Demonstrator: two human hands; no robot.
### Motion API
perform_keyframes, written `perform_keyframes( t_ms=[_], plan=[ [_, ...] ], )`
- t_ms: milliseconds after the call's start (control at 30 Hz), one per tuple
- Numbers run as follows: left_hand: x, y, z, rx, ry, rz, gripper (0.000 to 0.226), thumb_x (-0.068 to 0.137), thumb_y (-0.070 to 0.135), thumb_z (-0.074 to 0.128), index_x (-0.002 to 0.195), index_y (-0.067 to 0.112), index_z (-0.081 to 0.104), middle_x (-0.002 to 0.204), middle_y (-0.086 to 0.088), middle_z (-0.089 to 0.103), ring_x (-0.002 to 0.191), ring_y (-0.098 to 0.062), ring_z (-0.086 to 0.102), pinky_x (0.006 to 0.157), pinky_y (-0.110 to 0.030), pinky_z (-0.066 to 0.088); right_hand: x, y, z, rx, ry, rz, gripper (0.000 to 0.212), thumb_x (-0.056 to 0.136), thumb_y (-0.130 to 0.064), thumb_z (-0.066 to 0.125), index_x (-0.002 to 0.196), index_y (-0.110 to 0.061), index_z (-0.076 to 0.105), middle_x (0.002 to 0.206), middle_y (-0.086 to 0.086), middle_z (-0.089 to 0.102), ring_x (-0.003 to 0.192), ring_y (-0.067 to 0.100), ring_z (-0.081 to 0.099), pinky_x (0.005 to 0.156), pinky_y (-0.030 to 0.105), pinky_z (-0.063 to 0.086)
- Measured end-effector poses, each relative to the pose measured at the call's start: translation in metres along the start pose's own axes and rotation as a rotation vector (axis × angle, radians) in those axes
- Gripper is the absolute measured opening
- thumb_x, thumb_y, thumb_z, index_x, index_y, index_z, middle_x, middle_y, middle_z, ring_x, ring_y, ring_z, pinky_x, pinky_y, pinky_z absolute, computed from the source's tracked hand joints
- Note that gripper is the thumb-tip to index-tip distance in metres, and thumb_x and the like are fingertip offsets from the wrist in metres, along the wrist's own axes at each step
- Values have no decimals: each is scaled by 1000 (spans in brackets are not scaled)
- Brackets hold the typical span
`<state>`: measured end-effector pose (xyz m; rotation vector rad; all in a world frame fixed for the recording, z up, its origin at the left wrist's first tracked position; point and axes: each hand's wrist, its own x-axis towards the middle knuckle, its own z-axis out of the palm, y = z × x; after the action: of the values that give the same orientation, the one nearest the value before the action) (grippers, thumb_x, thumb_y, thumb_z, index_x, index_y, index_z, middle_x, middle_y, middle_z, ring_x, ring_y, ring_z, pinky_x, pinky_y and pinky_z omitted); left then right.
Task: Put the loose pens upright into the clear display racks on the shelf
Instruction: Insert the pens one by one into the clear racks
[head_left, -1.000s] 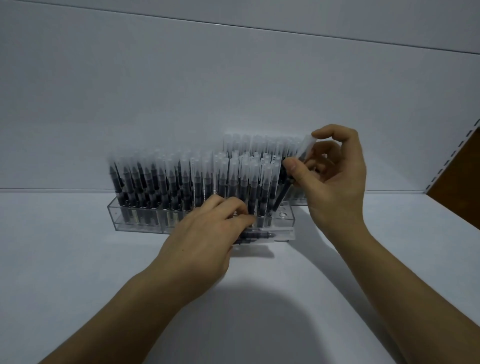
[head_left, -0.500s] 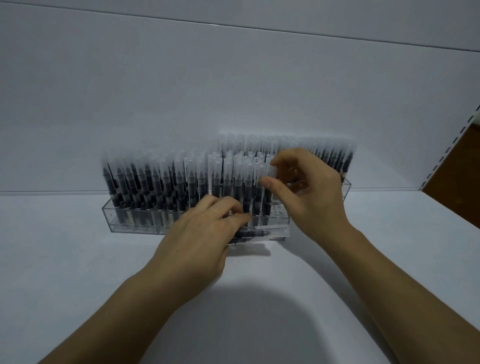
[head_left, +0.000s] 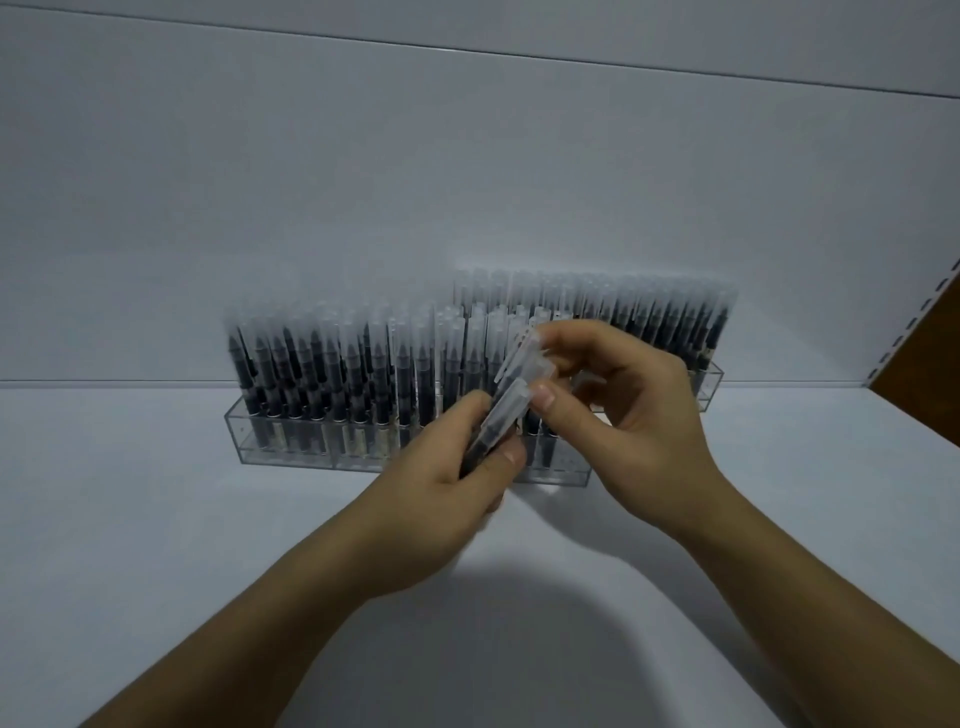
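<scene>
Left hand (head_left: 441, 499) grips the lower ends of a few tilted loose pens (head_left: 506, 413); right hand (head_left: 634, 431) pinches their capped tops between thumb and curled fingers. Behind them, the front rack (head_left: 291, 452) and rear rack (head_left: 709, 387) stand pen-filled on the shelf (head_left: 156, 519).

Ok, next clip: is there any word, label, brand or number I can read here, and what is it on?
No text can be read in this frame.
Label bands on the standing pens in the front rack: too blurred to read.
Loose pens held by the left hand and right hand: nothing legible.
Back rack and shelf: no text seen.
</scene>
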<state>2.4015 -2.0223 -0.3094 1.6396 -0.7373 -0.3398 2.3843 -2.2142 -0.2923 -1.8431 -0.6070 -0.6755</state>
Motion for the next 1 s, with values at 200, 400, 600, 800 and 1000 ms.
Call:
perform_keyframes(
  t_ms=[200, 400, 600, 800, 1000],
  plan=[
    [-3, 9, -2, -82, -66, 42, 13, 105, 6, 40, 115, 9, 49, 74, -6, 53, 58, -18, 46, 56, -30, 42, 8, -3, -5, 176, 81, 112, 17, 89, -12, 73, 106, -16, 71, 85, -1, 69, 78, 17, 65, 72, 27, 55],
    [-2, 15, -1, -93, 92, 90, 26, 101, 15, 44, 122, 18, 59, 105, -5, 76, 88, -27, 75, 74, -39, 63, 11, -9, -11, 251, 128, 168, 12, 87, -14, 76, 93, -12, 65, 83, 11, 69, 69, 14, 60, 61, 22, 50],
    [1, -3, -13, 593, 234, 300, 39, 105, 10, 50, 135, 34, 58, 104, 12, 71, 84, 4, 61, 70, -15, 46, 18, -14, -24, 321, 331, 213, 24, 88, -20, 68, 104, -15, 52, 78, 8, 76, 55, 14, 63, 51, 25, 49],
    [1, -7, -12, 937, 116, 299, 59, 90, 6, 45, 147, 24, 48, 140, 9, 57, 125, 0, 43, 105, -5, 23, 24, -5, -49, 235, 559, 203, 21, 95, -23, 68, 103, -18, 49, 77, 5, 74, 59, 18, 61, 53, 28, 52],
    [2, -14, -9, 1087, 40, 304, 64, 86, 5, 49, 147, 25, 47, 140, 10, 54, 126, -7, 41, 100, -28, 36, 22, 7, -58, -23, 617, 146, 13, 98, -16, 70, 106, -16, 59, 77, 7, 73, 75, 26, 71, 59, 39, 58]
  ],
)
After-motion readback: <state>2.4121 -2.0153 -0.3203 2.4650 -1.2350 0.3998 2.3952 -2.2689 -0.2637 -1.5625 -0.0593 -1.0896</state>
